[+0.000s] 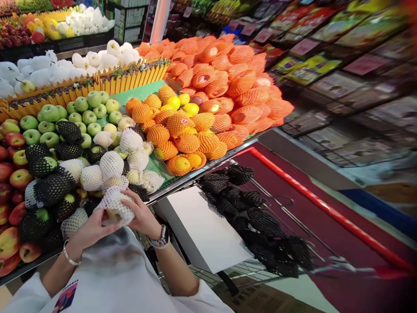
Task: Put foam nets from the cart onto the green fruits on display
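Observation:
Close in front of my body, both hands hold one pale fruit in a white foam net point(116, 204); its kind is hard to make out. My left hand point(94, 228) curls round the near left side. From the right, my right hand point(142, 214) wraps over it with bent fingers. Just beyond lie more fruits in white foam nets point(112, 164), mixed with fruits in black foam nets point(54, 188). Green apples point(48, 114) sit behind these, and red apples point(21, 178) are at the far left.
Oranges in orange nets point(177, 124) and a heap of fruit in red-orange nets point(241, 82) fill the stand's right. Below its edge, a cart with a red handle point(312, 195) carries a white box point(205, 226) and black foam nets point(260, 217). A yellow picket divider point(107, 84) crosses behind.

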`<state>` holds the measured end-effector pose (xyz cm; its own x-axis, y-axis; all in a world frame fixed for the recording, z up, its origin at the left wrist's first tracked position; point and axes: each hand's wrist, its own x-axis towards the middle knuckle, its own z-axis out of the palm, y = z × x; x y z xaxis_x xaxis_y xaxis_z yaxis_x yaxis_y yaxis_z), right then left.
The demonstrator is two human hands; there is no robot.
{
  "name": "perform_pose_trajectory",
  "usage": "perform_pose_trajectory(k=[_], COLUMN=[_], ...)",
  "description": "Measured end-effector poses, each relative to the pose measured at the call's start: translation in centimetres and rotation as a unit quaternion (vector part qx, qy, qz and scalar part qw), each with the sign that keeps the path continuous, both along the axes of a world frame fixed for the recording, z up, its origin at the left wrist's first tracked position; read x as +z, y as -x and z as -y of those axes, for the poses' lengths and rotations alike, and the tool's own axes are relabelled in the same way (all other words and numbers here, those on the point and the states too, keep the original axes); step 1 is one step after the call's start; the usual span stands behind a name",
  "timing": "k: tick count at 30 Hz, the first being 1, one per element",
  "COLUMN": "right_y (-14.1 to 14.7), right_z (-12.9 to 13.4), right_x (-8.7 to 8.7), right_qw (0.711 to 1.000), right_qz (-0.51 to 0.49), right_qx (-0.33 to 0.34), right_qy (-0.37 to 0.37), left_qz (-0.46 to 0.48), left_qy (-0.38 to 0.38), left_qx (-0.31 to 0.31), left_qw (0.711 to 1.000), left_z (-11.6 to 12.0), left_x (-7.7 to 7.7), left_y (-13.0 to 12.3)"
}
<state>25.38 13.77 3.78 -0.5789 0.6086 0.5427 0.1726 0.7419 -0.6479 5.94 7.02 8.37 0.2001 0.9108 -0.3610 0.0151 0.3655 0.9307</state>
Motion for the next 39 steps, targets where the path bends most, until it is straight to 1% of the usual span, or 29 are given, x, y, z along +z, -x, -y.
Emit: perform_pose_trajectory(k=[2, 4, 5, 6, 7, 9, 10, 11, 12, 14, 15, 17, 21, 22, 24, 26, 27, 29, 30, 32, 34, 35, 37, 38, 39], right_y=[-0.8, -1.9, -2.4, -3.0, -3.4, -3.8, -3.7, -3.4, -3.0, -1.9, -1.4, -0.5, 0.4, 0.6, 0.7, 0.6, 0.4, -0.3, -0.7, -1.4, -1.5, -1.4, -0.5, 0.1, 0.8], right_z=[-0.3, -0.6, -0.7, -0.8, -0.8, -0.6, -0.3, 0.1, 0.6, 1.7, 2.2, 3.1, 3.9, 3.9, 3.7, 3.3, 3.0, 2.3, 1.9, 1.4, 1.3, 1.6, 2.4, 3.1, 3.7], right_x=[-1.5, -2.5, -2.8, -3.0, -3.1, -3.1, -3.0, -2.9, -2.8, -2.6, -2.5, -2.3, -1.4, -1.0, -0.1, 0.9, 1.4, 2.3, 2.7, 3.4, 3.9, 3.9, 3.7, 3.3, 2.9], right_qw=[0.998, 0.989, 0.981, 0.97, 0.957, 0.932, 0.925, 0.923, 0.926, 0.936, 0.94, 0.943, 0.93, 0.926, 0.922, 0.929, 0.937, 0.956, 0.963, 0.967, 0.967, 0.97, 0.98, 0.982, 0.982], right_qz=[-0.05, -0.091, -0.111, -0.133, -0.155, -0.191, -0.202, -0.207, -0.208, -0.207, -0.205, -0.196, -0.194, -0.198, -0.202, -0.181, -0.158, -0.09, -0.056, -0.024, -0.034, -0.039, -0.037, -0.037, -0.043], right_qx=[-0.04, -0.108, -0.148, -0.187, -0.222, -0.269, -0.276, -0.27, -0.253, -0.201, -0.178, -0.152, -0.127, -0.12, -0.106, -0.093, -0.088, -0.084, -0.095, -0.146, -0.187, -0.181, -0.131, -0.113, -0.11], right_qy=[0.022, 0.047, 0.064, 0.085, 0.107, 0.149, 0.165, 0.178, 0.189, 0.202, 0.207, 0.222, 0.285, 0.299, 0.312, 0.308, 0.298, 0.267, 0.248, 0.206, 0.169, 0.155, 0.143, 0.143, 0.146], left_qz=[0.033, 0.051, 0.049, 0.044, 0.037, 0.026, 0.016, 0.002, -0.014, -0.037, -0.044, -0.05, -0.064, -0.071, -0.084, -0.07, -0.039, 0.066, 0.122, 0.199, 0.221, 0.224, 0.23, 0.234, 0.237], left_qy=[-0.012, -0.044, -0.07, -0.105, -0.146, -0.235, -0.273, -0.303, -0.32, -0.33, -0.328, -0.322, -0.289, -0.275, -0.247, -0.213, -0.19, -0.128, -0.092, -0.025, 0.013, 0.019, 0.014, 0.009, 0.003], left_qx=[-0.038, -0.089, -0.102, -0.094, -0.066, 0.03, 0.071, 0.088, 0.079, 0.024, -0.001, -0.033, -0.081, -0.081, -0.049, 0.006, 0.035, 0.098, 0.131, 0.185, 0.21, 0.211, 0.207, 0.21, 0.219], left_qw=[0.999, 0.994, 0.991, 0.989, 0.986, 0.971, 0.959, 0.949, 0.944, 0.943, 0.944, 0.945, 0.952, 0.955, 0.964, 0.974, 0.98, 0.985, 0.98, 0.962, 0.952, 0.951, 0.951, 0.949, 0.946], left_z=[0.5, 1.2, 1.4, 1.6, 1.7, 1.2, 0.6, 0.0, -0.7, -2.0, -2.5, -3.0, -2.9, -2.7, -2.4, -2.2, -2.1, -2.0, -2.1, -2.1, -2.2, -2.1, -2.0, -1.8, -1.7], left_x=[0.9, 2.2, 2.8, 3.3, 3.5, 3.3, 2.9, 2.3, 1.7, 0.6, 0.3, 0.1, 1.1, 1.4, 1.5, 1.0, 0.6, -0.4, -0.8, -1.5, -1.6, -1.5, -1.0, -0.8, -0.6], left_y=[0.2, 0.8, 1.2, 1.4, 1.5, 1.0, 0.5, -0.3, -1.1, -2.6, -3.2, -3.5, -2.4, -2.2, -1.9, -2.3, -2.6, -3.3, -3.5, -3.9, -4.0, -4.0, -4.3, -4.6, -4.9])
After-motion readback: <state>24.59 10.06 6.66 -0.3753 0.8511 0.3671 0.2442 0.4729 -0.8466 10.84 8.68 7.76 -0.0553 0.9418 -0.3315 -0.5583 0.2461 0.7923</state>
